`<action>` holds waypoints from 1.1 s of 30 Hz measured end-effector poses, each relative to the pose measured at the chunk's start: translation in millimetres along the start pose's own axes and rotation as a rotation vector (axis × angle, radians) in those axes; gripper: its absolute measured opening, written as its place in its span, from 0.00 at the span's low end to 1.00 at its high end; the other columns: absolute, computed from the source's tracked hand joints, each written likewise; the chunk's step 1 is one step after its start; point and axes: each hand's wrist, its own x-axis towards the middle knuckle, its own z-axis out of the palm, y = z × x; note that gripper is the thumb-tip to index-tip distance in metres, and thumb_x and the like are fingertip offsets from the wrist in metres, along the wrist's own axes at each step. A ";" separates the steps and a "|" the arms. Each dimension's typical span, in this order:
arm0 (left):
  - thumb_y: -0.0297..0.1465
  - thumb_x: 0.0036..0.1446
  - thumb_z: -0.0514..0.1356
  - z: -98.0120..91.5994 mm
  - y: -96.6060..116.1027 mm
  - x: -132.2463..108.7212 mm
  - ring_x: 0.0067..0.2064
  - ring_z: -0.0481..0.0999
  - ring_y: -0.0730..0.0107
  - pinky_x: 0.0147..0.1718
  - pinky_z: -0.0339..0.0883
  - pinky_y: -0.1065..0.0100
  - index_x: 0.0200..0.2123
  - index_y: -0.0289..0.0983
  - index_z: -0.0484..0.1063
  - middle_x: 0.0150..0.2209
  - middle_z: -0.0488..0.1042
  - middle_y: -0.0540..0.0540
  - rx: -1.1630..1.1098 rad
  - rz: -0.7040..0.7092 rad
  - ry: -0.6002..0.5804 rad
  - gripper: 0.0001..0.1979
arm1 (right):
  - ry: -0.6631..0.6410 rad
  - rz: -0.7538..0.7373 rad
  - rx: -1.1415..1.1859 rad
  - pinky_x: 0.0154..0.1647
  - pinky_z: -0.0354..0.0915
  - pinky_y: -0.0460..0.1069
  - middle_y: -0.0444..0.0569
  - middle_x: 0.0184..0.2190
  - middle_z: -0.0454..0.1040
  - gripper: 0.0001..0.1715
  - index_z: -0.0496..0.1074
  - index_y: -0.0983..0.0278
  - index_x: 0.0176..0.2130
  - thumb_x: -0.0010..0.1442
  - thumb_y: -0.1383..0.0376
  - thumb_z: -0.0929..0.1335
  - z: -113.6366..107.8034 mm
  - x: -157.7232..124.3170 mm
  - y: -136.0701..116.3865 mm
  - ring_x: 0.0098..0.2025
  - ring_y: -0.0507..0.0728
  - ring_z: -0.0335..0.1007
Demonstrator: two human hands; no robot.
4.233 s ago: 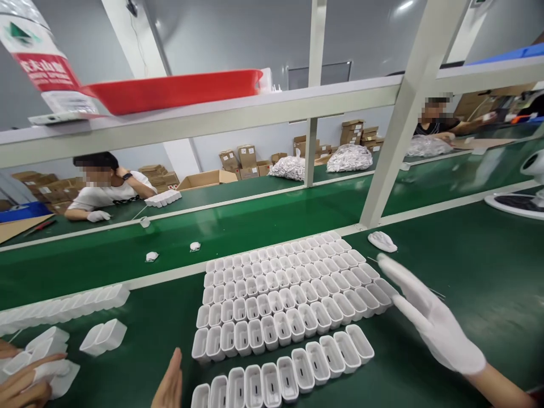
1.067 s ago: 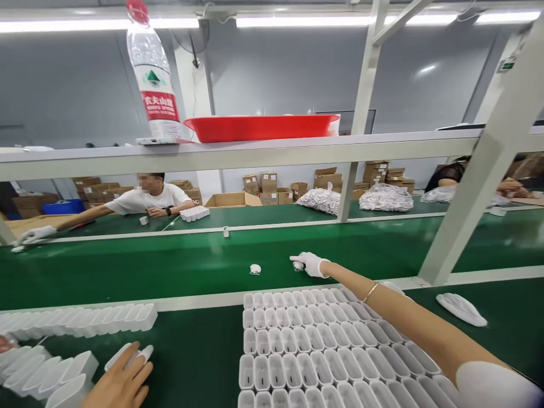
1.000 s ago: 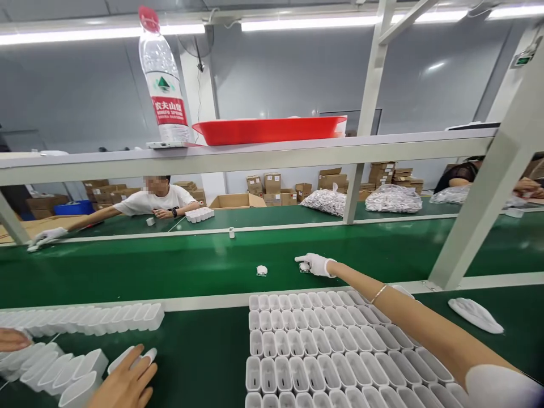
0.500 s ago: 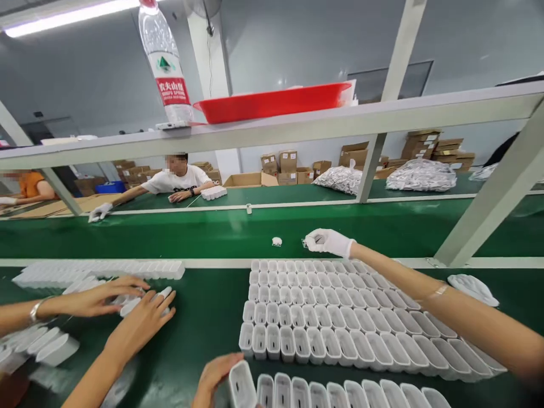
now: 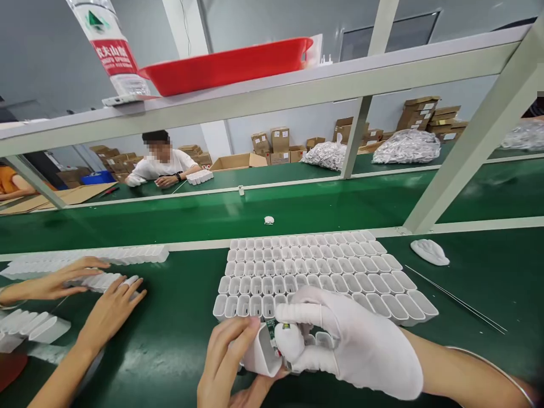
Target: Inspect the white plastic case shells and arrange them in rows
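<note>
The bare left hand (image 5: 225, 362) is curled around a tilted white plastic case (image 5: 261, 354), while the gloved right hand (image 5: 348, 345) is closed in a pinch on a small green circuit board (image 5: 270, 330) at the case's mouth. At twelve o'clock from them spreads a block of open-topped white cases (image 5: 297, 272) on the green workbench (image 5: 467, 294). A crumpled white glove (image 5: 429, 252) lies at two o'clock, and a co-worker's bare hands (image 5: 110, 314) rest on more cases (image 5: 102, 281) at nine o'clock.
</note>
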 end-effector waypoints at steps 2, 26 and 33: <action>0.49 0.55 0.66 -5.3 5.0 0.7 0.63 0.71 0.42 0.54 0.76 0.51 0.56 0.54 0.76 0.56 0.77 0.50 0.024 0.002 0.010 0.25 | -0.026 0.005 0.029 0.41 0.71 0.45 0.44 0.38 0.74 0.06 0.76 0.56 0.43 0.66 0.67 0.70 -0.6 0.2 2.7 0.38 0.50 0.72; 0.45 0.65 0.55 -101.5 -115.7 64.8 0.64 0.71 0.50 0.55 0.73 0.59 0.43 0.51 0.83 0.49 0.81 0.50 0.224 0.132 0.177 0.16 | -0.143 0.317 -0.306 0.32 0.64 0.50 0.45 0.35 0.71 0.09 0.67 0.60 0.35 0.62 0.62 0.72 10.8 -7.5 -3.6 0.33 0.55 0.68; 0.39 0.73 0.42 -152.6 -220.4 125.0 0.52 0.81 0.52 0.53 0.74 0.51 0.42 0.42 0.83 0.40 0.82 0.37 0.327 0.615 0.354 0.27 | -0.196 0.295 0.018 0.37 0.67 0.46 0.44 0.39 0.70 0.17 0.73 0.62 0.42 0.55 0.62 0.77 -3.4 -2.6 -6.6 0.35 0.51 0.68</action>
